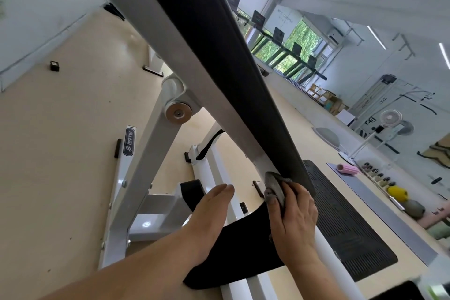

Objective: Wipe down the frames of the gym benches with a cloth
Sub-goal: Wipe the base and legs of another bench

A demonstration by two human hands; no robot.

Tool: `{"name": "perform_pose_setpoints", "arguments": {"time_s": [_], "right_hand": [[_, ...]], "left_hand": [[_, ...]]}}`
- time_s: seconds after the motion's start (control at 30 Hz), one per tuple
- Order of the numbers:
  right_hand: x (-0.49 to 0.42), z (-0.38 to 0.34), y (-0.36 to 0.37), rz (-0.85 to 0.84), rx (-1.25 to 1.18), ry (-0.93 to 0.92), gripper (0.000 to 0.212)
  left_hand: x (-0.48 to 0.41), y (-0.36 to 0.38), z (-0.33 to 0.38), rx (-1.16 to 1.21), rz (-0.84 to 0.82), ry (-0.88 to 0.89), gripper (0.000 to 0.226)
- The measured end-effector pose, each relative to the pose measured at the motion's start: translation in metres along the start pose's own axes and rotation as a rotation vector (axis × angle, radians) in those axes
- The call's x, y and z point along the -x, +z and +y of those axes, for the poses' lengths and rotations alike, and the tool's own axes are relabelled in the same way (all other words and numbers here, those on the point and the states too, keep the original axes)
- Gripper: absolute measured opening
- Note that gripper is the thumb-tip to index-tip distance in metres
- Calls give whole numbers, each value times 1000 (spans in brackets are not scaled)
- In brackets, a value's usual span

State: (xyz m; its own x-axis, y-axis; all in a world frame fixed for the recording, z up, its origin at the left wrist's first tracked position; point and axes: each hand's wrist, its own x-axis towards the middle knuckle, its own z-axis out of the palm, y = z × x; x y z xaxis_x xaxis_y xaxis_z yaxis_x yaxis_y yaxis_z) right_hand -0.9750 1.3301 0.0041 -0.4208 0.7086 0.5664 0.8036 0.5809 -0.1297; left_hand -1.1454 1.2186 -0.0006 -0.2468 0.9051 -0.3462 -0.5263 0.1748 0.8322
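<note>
Fingers (300,193) of the right hand (294,221) curl round the grey cloth (275,184) to press it on the white bench frame (170,56), while the left hand (209,209) hovers flat, fingers together.

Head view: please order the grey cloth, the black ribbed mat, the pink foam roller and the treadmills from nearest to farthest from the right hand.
1. Grey cloth: gripped in the right hand, pressed against the bench frame.
2. Black ribbed mat: on the floor just right of the hand.
3. Pink foam roller: further right, beyond that mat.
4. Treadmills: far row by the windows.
</note>
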Motion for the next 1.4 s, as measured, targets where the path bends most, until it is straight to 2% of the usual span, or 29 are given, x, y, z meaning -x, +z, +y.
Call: {"name": "perform_pose_setpoints", "arguments": {"time_s": [0.23, 0.33, 0.43, 0.47, 0.5, 0.57, 0.63, 0.7, 0.77, 0.83, 0.9, 0.97, 1.03, 1.13, 1.2, 1.27, 1.4], "right_hand": [[-6, -9, 11, -66, 342, -227, 61], [-10, -13, 9, -91, 401, -210, 70], [-8, -20, 16, -106, 461, -146, 78], [-8, -20, 19, -101, 491, -141, 75], [-10, -18, 20, -88, 508, -144, 68], [-14, -16, 19, -32, 492, -163, 45], [-15, -25, 17, -26, 467, -141, 36], [-12, -41, 18, -47, 370, -56, 32], [-16, -67, 14, 22, 161, 95, 24], [-28, -92, 10, 81, -84, 285, 23], [-41, -117, 11, 90, -257, 445, 22], [-49, -141, 21, 94, -412, 535, 15], [-61, -171, 25, 143, -548, 544, 18], [-84, -202, 28, 205, -617, 580, 9], [-91, -208, 28, 238, -689, 635, 5], [-86, -207, 29, 272, -777, 661, 9], [-67, -231, 27, 211, -833, 534, 23]], "left_hand": [[3, -5, 0, -68, 60, 61, 40], [0, -8, 0, -91, 75, 72, 36], [2, -10, -1, -127, 79, 66, 16], [3, -10, 0, -134, 66, 68, 17], [4, -10, 1, -135, 52, 69, 29], [5, -12, 7, -143, 33, 50, 47], [5, -17, 12, -123, 41, 47, 51], [5, -21, 16, -99, 103, 73, 52], [2, -28, 21, -80, 209, 134, 50], [1, -35, 28, 9, 321, 191, 37], [2, -43, 38, 92, 422, 242, 12], [2, -46, 42, 142, 490, 277, 7], [5, -48, 48, 197, 512, 294, 9], [5, -49, 54, 268, 497, 314, 14], [7, -52, 58, 297, 484, 354, 19], [8, -56, 62, 305, 504, 414, 15], [19, -68, 75, 251, 610, 553, 17]]}}
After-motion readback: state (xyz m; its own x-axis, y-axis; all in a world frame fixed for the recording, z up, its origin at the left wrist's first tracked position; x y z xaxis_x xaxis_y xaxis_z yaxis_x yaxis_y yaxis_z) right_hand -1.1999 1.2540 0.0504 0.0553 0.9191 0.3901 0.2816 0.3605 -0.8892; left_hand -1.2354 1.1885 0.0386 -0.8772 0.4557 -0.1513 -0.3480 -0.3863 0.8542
